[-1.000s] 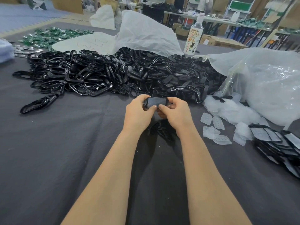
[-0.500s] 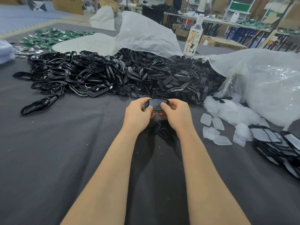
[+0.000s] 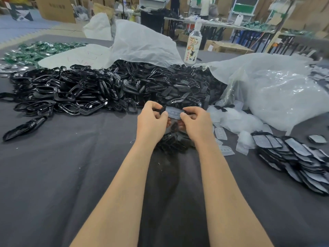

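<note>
Pinching it at both ends, the left hand (image 3: 153, 120) and the right hand (image 3: 197, 122) held a small black plastic key-fob shell topped with a translucent grey rubber button pad (image 3: 173, 113) just above the dark grey cloth-covered table (image 3: 71, 175). Fingers and thumb of each hand were curled round one end of it. Its long axis ran left to right, straight between the two hands, with the pad face turned up toward the camera, so neither hand was the nearer. Seating the pad probably called for the thumbs to press down along that axis. The stack of finished black-rimmed grey pieces (image 3: 293, 154) lay well off to the right, nearer the right hand. The crumpled clear plastic bag (image 3: 276, 93) on the right held more pads, with loose translucent pads (image 3: 220, 133) spilled at its mouth. Behind the heap of glossy black plastic frames and shells (image 3: 89, 91), a white woven sack (image 3: 142, 45) lay open; whether anything lay inside could not be told.
</note>
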`<state>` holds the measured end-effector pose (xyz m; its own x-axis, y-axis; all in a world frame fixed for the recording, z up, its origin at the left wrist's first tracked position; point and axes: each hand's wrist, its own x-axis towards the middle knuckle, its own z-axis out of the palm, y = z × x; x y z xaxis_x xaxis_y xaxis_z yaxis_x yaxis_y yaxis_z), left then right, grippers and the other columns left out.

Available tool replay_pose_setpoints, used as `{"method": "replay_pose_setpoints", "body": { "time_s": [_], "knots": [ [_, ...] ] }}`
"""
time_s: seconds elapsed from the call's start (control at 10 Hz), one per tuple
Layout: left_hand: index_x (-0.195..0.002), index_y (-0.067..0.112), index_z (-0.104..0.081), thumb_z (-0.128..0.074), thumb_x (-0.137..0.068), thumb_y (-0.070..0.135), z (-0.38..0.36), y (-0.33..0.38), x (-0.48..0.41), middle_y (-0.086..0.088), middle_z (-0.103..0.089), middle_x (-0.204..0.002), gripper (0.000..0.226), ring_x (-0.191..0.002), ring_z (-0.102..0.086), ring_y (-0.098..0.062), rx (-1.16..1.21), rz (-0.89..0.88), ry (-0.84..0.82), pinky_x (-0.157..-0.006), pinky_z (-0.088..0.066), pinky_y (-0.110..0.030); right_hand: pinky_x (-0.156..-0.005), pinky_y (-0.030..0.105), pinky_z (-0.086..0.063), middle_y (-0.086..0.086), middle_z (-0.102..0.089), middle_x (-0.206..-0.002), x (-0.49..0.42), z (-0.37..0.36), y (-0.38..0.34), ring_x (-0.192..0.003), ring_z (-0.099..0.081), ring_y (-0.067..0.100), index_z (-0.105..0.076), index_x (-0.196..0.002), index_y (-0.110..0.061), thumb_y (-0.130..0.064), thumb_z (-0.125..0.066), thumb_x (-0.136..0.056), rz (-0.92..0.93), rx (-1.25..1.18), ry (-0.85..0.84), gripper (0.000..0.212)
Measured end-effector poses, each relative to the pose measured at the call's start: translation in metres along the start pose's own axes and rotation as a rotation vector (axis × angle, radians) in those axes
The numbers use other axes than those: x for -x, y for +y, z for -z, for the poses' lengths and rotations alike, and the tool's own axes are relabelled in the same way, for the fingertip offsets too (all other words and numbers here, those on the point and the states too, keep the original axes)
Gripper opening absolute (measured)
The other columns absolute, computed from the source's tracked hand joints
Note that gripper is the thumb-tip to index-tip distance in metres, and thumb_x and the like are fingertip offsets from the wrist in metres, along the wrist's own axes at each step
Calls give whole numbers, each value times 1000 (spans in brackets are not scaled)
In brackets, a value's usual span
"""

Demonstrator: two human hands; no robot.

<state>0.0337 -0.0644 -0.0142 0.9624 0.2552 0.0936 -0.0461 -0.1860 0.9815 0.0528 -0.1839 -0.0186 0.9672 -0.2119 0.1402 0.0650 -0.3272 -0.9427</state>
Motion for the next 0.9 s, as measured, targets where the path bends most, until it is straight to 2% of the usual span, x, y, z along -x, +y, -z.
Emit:
{"method": "replay_pose_setpoints", "body": {
  "time_s": [0.1, 0.2, 0.3, 0.4, 0.5, 0.6, 0.7, 0.8, 0.9],
  "knots": [
    [-86, 26, -47, -55, -93, 11, -43, 25, 7, -7, -69, -81, 18, -69, -68, -15, -36, -89, -66, -69, -56, -31, -74, 41, -57, 10, -69, -79, 6, 48, 0, -68, -67, 23, -56, -93, -21, -13, -58, -91, 20, 14, 164, 9],
    [-93, 23, -50, -54, -92, 14, -97, 47, 22, -6, -69, -86, 10, -77, -64, -22, -101, -150, -188, -69, -50, -32, -74, 44, -56, 6, -67, -71, 13, 104, 7, -65, -65, 24, -55, -87, -20, -16, -57, -90, 9, 100, 322, 6],
    [-103, 15, -57, -56, -92, 16, -153, 59, 44, -4, -66, -95, 11, -89, -60, -23, -161, -196, -306, -74, -44, -31, -79, 47, -53, 6, -66, -71, 22, 157, 21, -72, -66, 27, -54, -85, -17, -14, -56, -90, -67, 162, 456, 6],
    [-106, 11, -58, -57, -92, 18, -198, 61, 63, -5, -64, -101, 16, -97, -58, -24, -240, -222, -374, -74, -39, -28, -84, 45, -50, 13, -70, -86, 31, 194, 38, -88, -64, 33, -56, -92, -12, -15, -55, -90, -148, 252, 538, 4],
    [-115, 15, -57, -54, -94, 25, -231, 58, 74, -6, -61, -119, 23, -114, -52, -30, -446, -246, -379, -95, -41, -40, -74, 27, -40, 12, -67, -102, 36, 213, 51, -100, -60, 29, -56, -98, -11, -15, -53, -92, -224, 347, 568, 9],
    [-122, 20, -57, -50, -96, 28, -246, 52, 80, -9, -51, -130, 29, -123, -42, -33, -611, -257, -370, -101, -32, -42, -69, 25, -31, 12, -63, -107, 37, 219, 58, -99, -56, 28, -52, -101, -13, -16, -54, -92, -260, 399, 559, 10],
    [-123, 22, -58, -51, -96, 28, -251, 50, 80, -9, -45, -133, 29, -126, -36, -32, -622, -268, -349, -102, -27, -41, -67, 25, -30, 6, -57, -95, 36, 222, 59, -86, -50, 23, -48, -102, -12, -15, -56, -90, -242, 448, 568, 14],
    [-125, 22, -57, -52, -96, 30, -244, 53, 76, -6, -45, -134, 30, -127, -36, -30, -547, -256, -341, -102, -28, -40, -66, 26, -30, 1, -50, -88, 37, 215, 56, -81, -46, 19, -46, -99, -13, -13, -55, -89, -186, 418, 609, 13],
    [-120, 19, -61, -53, -95, 27, -230, 57, 69, -7, -51, -129, 28, -122, -43, -29, -384, -256, -285, -101, -35, -39, -62, 21, -25, 1, -52, -85, 36, 196, 49, -80, -45, 19, -52, -101, -9, -13, -57, -89, -70, 346, 641, 14]
  ]
}}
